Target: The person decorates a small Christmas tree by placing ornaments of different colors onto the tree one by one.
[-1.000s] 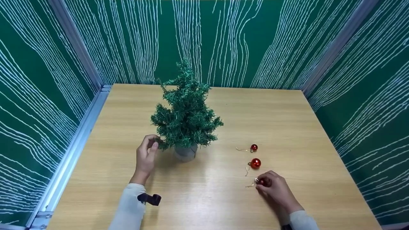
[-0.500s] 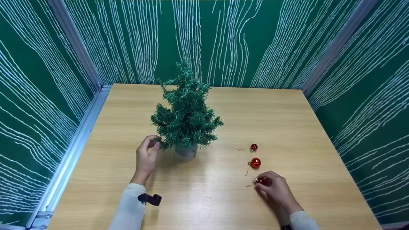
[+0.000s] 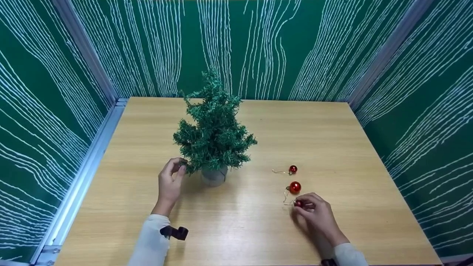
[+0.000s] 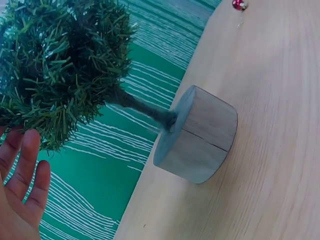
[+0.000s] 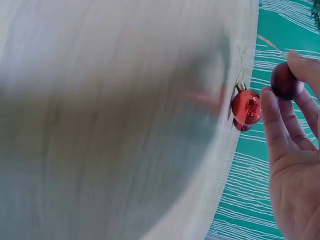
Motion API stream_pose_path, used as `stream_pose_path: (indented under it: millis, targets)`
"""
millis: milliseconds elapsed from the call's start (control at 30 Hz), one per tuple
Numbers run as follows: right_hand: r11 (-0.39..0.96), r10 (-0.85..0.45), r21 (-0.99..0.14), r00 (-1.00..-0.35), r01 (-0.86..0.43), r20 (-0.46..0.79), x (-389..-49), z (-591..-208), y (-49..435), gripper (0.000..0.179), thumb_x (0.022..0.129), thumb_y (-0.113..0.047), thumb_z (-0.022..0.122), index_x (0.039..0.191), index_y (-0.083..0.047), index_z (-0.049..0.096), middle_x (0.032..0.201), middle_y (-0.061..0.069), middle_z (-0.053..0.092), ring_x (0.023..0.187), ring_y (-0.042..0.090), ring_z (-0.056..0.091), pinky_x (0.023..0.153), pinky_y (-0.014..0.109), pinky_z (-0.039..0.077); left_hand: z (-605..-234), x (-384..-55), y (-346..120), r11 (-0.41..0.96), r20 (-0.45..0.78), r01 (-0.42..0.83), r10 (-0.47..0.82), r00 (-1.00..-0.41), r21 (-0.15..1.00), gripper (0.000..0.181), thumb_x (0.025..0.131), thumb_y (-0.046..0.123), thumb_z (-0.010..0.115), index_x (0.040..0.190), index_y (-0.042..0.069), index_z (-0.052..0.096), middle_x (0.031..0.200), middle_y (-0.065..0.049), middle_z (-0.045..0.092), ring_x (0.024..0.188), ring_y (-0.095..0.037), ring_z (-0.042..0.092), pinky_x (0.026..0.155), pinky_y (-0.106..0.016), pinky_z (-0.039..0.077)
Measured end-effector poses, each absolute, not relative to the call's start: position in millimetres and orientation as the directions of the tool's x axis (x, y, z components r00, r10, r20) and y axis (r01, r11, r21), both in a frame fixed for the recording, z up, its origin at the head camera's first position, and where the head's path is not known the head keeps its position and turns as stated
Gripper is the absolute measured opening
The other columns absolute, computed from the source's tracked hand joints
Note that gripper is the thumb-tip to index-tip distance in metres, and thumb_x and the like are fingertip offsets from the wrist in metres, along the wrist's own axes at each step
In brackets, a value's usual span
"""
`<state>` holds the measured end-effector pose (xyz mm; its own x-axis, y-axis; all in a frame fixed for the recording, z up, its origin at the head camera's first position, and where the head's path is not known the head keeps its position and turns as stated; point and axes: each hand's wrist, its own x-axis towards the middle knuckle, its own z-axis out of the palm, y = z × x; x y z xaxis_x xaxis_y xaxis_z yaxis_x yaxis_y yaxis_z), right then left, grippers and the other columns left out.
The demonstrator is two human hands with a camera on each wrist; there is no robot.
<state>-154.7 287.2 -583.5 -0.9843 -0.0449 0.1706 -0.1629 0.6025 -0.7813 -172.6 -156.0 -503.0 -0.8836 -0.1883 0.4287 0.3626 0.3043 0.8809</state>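
A small artificial Christmas tree (image 3: 214,129) stands upright on a round grey wooden base (image 4: 200,135). At its lower left, my left hand (image 3: 170,184) holds a branch tip between thumb and fingers; other fingers (image 4: 27,155) lie loosely against the foliage in the left wrist view. My right hand (image 3: 320,216) pinches a dark red bauble (image 5: 286,81) between thumb and fingertips, with its gold loop hanging out to the left. Just beyond that hand lies a larger shiny red bauble (image 3: 295,187) on the table, and farther back a small shiny red bauble (image 3: 293,169).
The light wooden table (image 3: 314,140) is enclosed by green walls (image 3: 255,51) with white wavy lines. A metal rail (image 3: 85,155) runs along the left table edge. A black wrist strap mount (image 3: 174,232) juts from the left sleeve.
My right hand has shifted slightly up and left with the dark red bauble, bringing it nearer the larger bauble. The left hand stays at the branch, almost still.
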Motion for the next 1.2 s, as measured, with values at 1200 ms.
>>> stream_pose_path:
  millis: [1200]
  targets:
    - [0.455, -0.076, -0.836, -0.949, -0.307, 0.307, -157.5, -554.8, 242.1, 0.03, 0.07, 0.01, 0.081, 0.097, -0.002, 0.073, 0.095, 0.006, 0.07, 0.08, 0.015, 0.067, 0.07, 0.029, 0.058, -494.5, -159.3, -141.6, 0.301, 0.443, 0.382, -0.168, -0.881, 0.874, 0.013, 0.096, 0.0, 0.057, 0.106, -0.006, 0.062, 0.101, -0.016, 0.064, 0.092, -0.004, 0.058, 0.085, -0.021, 0.049]
